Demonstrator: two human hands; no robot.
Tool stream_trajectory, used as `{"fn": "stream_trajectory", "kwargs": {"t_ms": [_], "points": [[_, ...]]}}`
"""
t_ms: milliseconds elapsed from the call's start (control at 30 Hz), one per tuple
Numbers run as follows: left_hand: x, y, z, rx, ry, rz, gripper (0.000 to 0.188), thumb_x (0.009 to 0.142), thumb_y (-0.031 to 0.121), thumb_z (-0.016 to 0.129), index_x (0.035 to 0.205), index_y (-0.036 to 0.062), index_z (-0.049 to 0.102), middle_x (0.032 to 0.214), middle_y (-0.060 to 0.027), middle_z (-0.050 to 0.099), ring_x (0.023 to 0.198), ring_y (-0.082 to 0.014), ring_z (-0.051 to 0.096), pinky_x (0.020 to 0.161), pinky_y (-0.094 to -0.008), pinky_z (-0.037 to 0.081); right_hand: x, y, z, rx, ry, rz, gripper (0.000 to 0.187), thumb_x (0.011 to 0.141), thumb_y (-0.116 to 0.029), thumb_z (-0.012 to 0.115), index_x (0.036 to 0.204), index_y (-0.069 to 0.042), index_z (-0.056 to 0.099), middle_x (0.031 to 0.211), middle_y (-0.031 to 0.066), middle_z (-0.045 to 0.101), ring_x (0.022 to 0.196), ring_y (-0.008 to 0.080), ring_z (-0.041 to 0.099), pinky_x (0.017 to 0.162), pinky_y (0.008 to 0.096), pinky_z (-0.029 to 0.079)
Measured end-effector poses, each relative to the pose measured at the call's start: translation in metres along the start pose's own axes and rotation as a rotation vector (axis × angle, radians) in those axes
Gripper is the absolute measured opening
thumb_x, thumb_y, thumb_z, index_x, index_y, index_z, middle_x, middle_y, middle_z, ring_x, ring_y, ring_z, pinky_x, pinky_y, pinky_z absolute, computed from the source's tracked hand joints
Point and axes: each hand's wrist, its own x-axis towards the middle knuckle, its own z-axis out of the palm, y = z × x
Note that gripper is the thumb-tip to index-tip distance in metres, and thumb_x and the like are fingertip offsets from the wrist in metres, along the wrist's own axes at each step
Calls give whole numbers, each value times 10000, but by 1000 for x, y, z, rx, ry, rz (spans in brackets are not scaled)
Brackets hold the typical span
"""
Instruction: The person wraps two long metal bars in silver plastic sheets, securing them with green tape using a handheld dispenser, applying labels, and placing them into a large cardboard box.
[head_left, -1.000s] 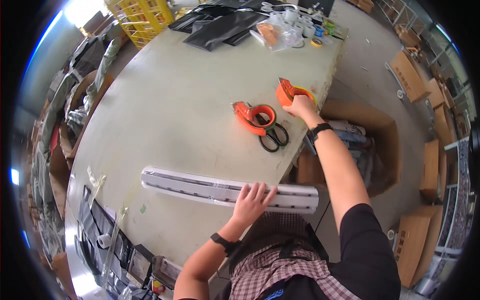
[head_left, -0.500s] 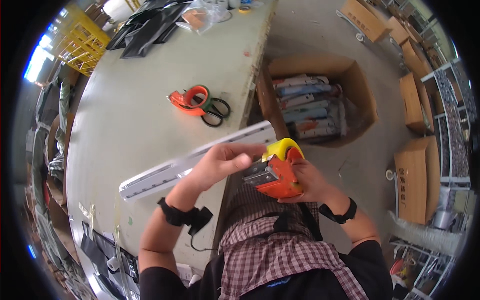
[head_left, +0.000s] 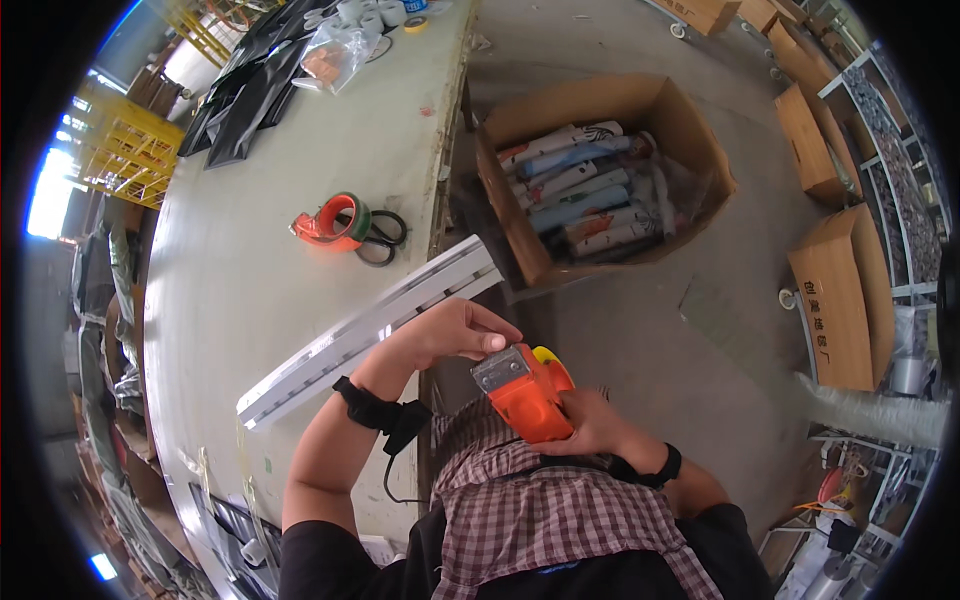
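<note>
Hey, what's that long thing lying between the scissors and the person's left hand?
In the head view, a long white bundle lies there on the table, between the scissors and the left hand.

a bare stretch of table [head_left: 215, 270] leaves passage at left of frame. the tabletop dispenser [head_left: 322, 230] and scissors [head_left: 374, 240] block its right side at centre-left. lower down, the strips [head_left: 340, 350] slant across, 1 end jutting past the table edge. at upper centre the carton [head_left: 690, 135] stands in the way; open floor [head_left: 650, 345] lies between it and the boxes [head_left: 858, 300] at right.
</note>
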Motion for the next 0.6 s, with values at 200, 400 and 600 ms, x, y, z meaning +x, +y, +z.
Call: {"fn": "stream_trajectory", "kwargs": {"t_ms": [200, 400, 600], "points": [[17, -13, -15, 156, -109, -94, 248, 793, 185, 716, 956, 6, 662, 952, -63, 652, 885, -109, 588, 768, -239, 488, 5, -15, -17, -16, 26, 43, 619, 655, -603, 676, 797, -7, 588, 730, 149, 585, 710, 322, 597, 664, 387, 467], [22, -5, -8, -141, -132, 52, 141, 829, 133, 671, 900, 18, 630, 910, -40, 630, 856, -78, 571, 735, -212, 473, 10, -21, -32, -172, 26, 35, 604, 654, -585, 680, 829, -13, 591, 760, 145, 590, 750, 312, 599, 675, 388, 466], [30, -7, -8, -38, 80, -30, 162, 840, 13, 603, 995, -21, 628, 927, -72, 649, 833, -66, 593, 660, -177, 448, 11, -5, -17, -2, 96, 94, 605, 624, -546, 744, 870, -21, 572, 780, 136, 593, 733, 331, 594, 649, 384, 471]]}}
